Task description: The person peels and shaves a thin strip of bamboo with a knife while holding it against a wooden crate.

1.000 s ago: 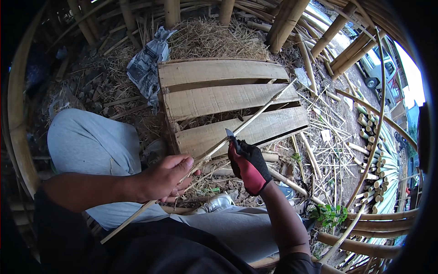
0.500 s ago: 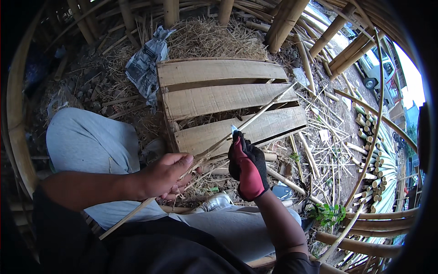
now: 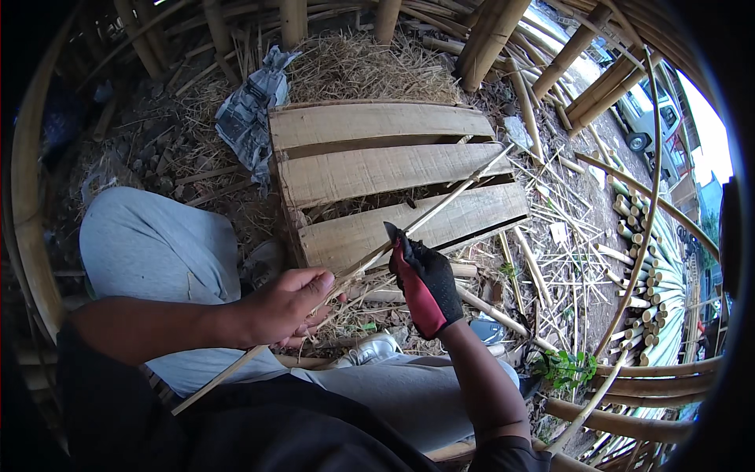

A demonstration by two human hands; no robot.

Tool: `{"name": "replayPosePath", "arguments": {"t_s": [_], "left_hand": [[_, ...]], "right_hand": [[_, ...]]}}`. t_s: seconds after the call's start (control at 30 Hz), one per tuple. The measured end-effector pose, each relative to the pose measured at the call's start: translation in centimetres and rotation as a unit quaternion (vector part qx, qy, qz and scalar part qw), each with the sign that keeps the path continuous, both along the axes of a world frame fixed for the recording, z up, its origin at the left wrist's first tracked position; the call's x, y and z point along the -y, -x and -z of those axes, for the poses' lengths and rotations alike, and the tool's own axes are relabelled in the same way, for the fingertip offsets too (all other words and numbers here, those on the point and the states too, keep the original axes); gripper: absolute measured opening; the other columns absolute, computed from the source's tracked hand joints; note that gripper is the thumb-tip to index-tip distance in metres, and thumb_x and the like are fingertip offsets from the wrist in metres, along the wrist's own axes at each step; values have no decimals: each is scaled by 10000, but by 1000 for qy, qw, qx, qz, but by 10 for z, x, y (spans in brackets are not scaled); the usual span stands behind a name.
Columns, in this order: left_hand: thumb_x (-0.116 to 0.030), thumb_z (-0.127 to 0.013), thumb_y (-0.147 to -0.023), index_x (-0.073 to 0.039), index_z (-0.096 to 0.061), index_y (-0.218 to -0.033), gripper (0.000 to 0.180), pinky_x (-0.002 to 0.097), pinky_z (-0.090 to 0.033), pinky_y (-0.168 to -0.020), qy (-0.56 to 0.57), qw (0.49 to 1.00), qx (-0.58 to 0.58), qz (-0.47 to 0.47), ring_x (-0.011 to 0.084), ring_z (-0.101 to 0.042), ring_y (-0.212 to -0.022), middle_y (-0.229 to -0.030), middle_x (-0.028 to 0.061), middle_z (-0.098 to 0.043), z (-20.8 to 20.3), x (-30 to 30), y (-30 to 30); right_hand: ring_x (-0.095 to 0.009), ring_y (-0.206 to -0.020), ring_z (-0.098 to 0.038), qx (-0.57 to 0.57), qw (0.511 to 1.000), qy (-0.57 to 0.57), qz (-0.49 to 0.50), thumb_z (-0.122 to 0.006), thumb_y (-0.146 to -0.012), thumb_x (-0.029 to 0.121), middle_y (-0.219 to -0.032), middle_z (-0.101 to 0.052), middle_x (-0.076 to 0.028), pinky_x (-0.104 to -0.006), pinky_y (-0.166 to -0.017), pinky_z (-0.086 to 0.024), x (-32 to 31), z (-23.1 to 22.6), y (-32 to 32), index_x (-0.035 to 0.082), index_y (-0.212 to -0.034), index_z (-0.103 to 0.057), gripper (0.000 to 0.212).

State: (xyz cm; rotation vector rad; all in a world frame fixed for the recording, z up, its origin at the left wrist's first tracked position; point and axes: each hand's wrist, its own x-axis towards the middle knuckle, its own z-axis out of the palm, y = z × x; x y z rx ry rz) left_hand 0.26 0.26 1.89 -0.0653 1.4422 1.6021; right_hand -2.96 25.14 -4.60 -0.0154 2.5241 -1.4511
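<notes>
A long thin bamboo strip (image 3: 458,192) runs slantwise from my lap up across a slatted wooden crate (image 3: 377,171). My bare left hand (image 3: 287,309) is closed around the strip, thumb along its top. On my right hand (image 3: 427,285) is a black and red glove; it grips a knife (image 3: 392,232) whose short blade sticks out past the thumb, close against the strip. The handle is hidden inside the glove. Fine shavings hang along the strip between my two hands.
Crumpled newspaper (image 3: 253,112) lies left of the crate, with a heap of shavings (image 3: 370,69) behind it. Loose bamboo sticks litter the ground to the right. Farther right are stacked bamboo poles (image 3: 651,293) and a parked vehicle (image 3: 653,118). Bamboo posts (image 3: 491,43) stand at the back.
My right hand has shifted slightly back toward my left hand along the strip, and the knife blade has turned, now looking dark. My left hand and the strip have barely moved.
</notes>
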Motion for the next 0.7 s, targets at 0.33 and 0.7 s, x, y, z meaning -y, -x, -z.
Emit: {"name": "replayPosePath", "arguments": {"t_s": [0.33,0.7], "left_hand": [[-437,-301,-1108,-83,-459,-1144,389,225,-345,-421,30,996,-82,28,48,-333,-500,-640,-36,-366,11,-1,-5],[-396,-301,-1115,-108,-439,-1103,319,228,-354,-404,62,995,-62,42,45,-332,-476,-616,-42,-364,-2,1,-4]], "right_hand": [[-425,-870,-669,-154,954,-245,-79,-361,-1060,465,-839,-675,-230,-464,-758,-513,6,9,-1,147,-1247,-630,457],[-108,-518,-367,299,833,463,50,-440,-1042,539,-613,-392,46,-281,-514,-290,14,9,-2,187,-874,-613,427]]}}
